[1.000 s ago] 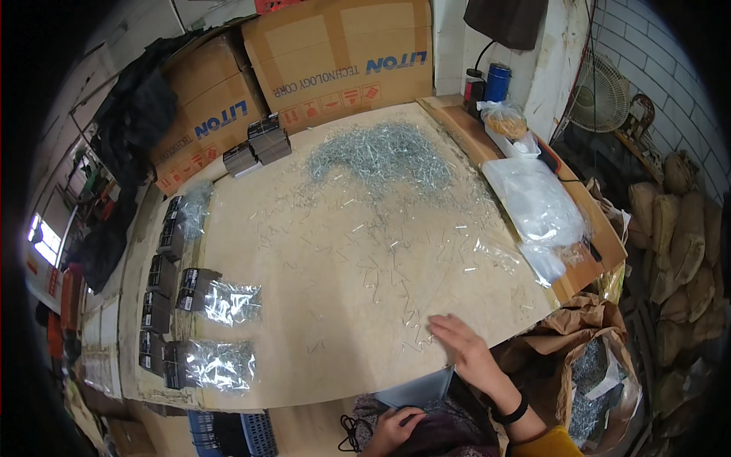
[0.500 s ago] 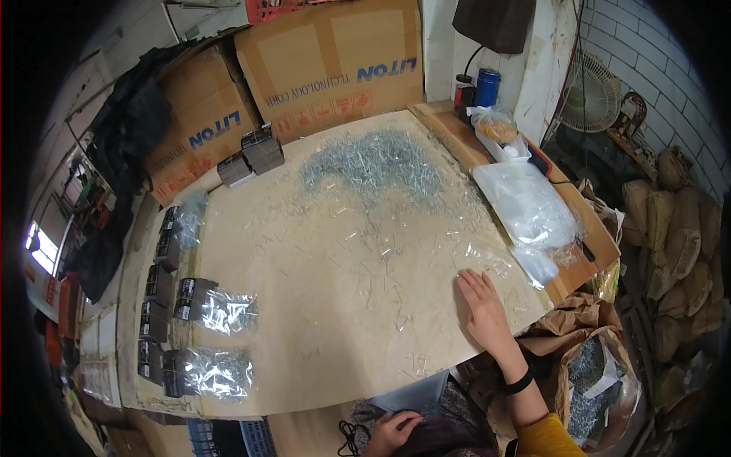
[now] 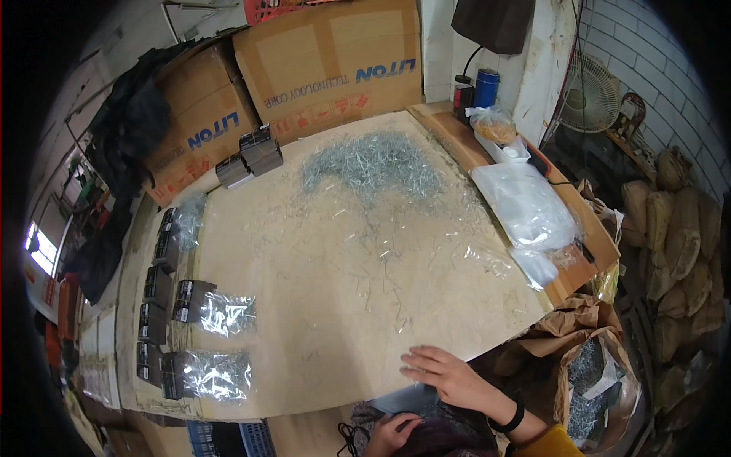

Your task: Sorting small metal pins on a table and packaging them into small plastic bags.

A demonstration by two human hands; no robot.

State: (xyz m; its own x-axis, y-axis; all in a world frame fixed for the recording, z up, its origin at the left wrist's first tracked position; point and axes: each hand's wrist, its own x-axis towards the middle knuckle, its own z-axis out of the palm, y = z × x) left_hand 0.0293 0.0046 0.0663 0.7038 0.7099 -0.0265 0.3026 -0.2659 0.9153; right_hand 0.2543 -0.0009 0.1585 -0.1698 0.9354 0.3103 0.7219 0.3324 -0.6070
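My right hand [image 3: 445, 377] is over the table's front edge, fingers stretched out and slightly apart, palm down. I see nothing held in it. Just below lies a light blue-grey tray or scoop [image 3: 407, 399], partly hidden by that hand. My left hand [image 3: 392, 435] is low at my lap, against the near end of this blue-grey piece. Its fingers are curled, and what they grip is hidden. Thin silver metal pins [image 3: 373, 164] form a wide heap at the back of the table [image 3: 304, 259], with loose ones strewn toward the front.
Clear bags of pins [image 3: 228, 314] and dark card stacks [image 3: 152, 324] line the left edge. More card stacks [image 3: 259, 148] stand by large cardboard boxes [image 3: 327, 68]. At right, plastic bags [image 3: 525, 206] lie on a wooden board [image 3: 590, 278]; below is a paper sack [image 3: 586, 312] holding pins.
My right hand has swept left and toward me, from the table's right side to the front edge above the blue-grey piece. Pins at the front edge are no longer visible. My left hand stays put.
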